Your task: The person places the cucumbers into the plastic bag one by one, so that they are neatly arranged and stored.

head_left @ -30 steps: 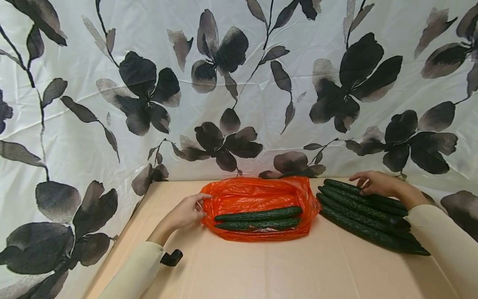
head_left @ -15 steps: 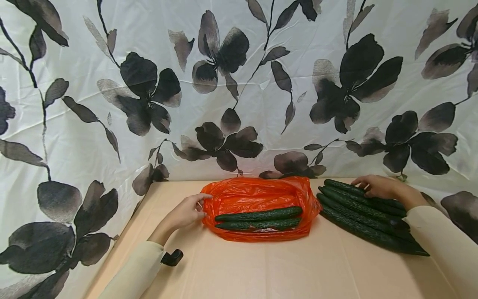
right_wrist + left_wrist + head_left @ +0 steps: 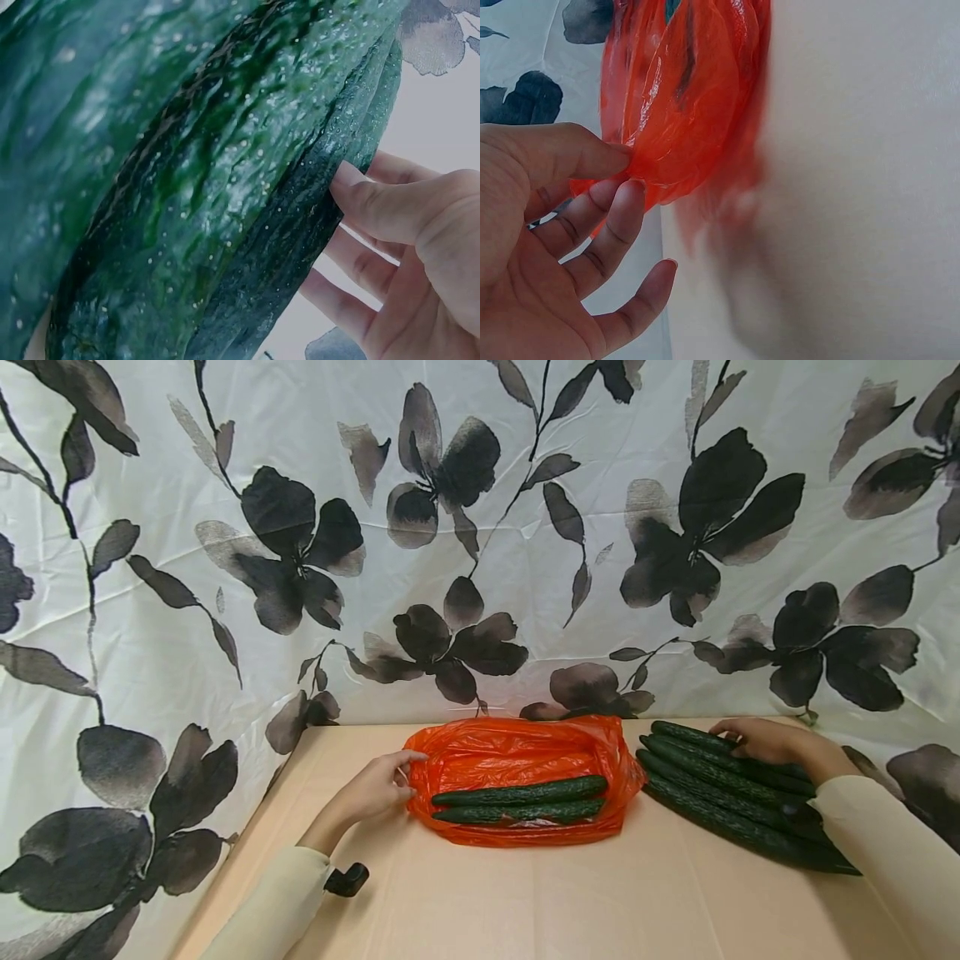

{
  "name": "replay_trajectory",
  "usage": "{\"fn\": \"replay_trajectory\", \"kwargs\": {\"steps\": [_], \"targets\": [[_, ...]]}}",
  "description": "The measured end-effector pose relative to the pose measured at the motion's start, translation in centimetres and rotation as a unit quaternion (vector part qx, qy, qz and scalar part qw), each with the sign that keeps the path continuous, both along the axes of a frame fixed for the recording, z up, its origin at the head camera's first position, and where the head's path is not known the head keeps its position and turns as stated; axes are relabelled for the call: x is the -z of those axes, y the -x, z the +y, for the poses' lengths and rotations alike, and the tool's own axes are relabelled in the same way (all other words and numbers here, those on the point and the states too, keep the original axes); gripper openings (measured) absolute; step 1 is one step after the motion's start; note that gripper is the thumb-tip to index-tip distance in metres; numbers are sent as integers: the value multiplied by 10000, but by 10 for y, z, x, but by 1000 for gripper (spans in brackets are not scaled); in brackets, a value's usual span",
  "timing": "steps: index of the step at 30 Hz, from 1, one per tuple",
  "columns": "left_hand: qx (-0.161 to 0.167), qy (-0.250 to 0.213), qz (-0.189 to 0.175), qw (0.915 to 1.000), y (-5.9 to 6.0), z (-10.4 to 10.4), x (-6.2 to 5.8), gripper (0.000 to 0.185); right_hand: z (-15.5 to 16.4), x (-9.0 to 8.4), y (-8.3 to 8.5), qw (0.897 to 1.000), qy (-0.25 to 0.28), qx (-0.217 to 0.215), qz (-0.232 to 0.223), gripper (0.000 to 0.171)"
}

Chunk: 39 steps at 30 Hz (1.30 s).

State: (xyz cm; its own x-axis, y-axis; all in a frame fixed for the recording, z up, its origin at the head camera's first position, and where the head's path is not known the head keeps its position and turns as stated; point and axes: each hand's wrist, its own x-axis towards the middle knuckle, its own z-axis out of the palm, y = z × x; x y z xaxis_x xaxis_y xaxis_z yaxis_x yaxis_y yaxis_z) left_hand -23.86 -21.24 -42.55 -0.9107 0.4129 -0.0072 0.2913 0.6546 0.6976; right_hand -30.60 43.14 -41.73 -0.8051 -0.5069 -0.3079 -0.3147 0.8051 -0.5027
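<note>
An orange plastic bag [image 3: 525, 747] lies open on the tan table [image 3: 525, 902] with two dark green cucumbers [image 3: 517, 792] in it, side by side. My left hand [image 3: 378, 785] pinches the bag's left rim; in the left wrist view the thumb and forefinger [image 3: 622, 169] nip the orange film [image 3: 697, 90]. To the right of the bag lies a pile of several long cucumbers [image 3: 735, 802]. My right hand [image 3: 761, 739] is on the rearmost one. In the right wrist view its thumb [image 3: 375, 202] presses that cucumber [image 3: 225, 172] and the fingers curl behind it.
A white curtain with black flower prints [image 3: 480, 527] hangs close behind the table and down its left side. A small black device [image 3: 347, 880] sits at my left sleeve. Bare tabletop stretches in front of the bag and the pile.
My right hand has sunk a little onto the rearmost cucumber and its fingers have closed round it. The left hand and the bag have stayed put.
</note>
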Motion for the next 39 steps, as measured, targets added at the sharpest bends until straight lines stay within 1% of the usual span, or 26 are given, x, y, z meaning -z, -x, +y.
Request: {"fn": "replay_trajectory", "kwargs": {"steps": [7,14,19,23,27,30,34,39], "targets": [[-7,-35,-30,10000,-1,-1,0,55,-1,2,-3,9994,-265,-13,237,45],[-12,9,-25,10000,-1,-3,0,55,1,3,1,9985,-378,-159,361,46],[44,2,33,10000,0,-3,0,55,3,2,4,9984,-351,-320,322,45],[63,22,87,9999,0,-3,0,54,4,-1,6,9986,-354,-323,227,47],[48,45,90,9999,1,-3,-2,54,7,-5,7,9976,-488,-325,371,46],[37,72,76,9999,1,-3,-2,54,8,-9,6,9972,-467,-333,472,44],[21,64,41,10000,1,-3,-2,54,9,-12,3,9987,-266,-195,384,43],[20,-7,4,10000,2,-3,0,55,9,-15,0,9990,-190,-96,383,45]]}}
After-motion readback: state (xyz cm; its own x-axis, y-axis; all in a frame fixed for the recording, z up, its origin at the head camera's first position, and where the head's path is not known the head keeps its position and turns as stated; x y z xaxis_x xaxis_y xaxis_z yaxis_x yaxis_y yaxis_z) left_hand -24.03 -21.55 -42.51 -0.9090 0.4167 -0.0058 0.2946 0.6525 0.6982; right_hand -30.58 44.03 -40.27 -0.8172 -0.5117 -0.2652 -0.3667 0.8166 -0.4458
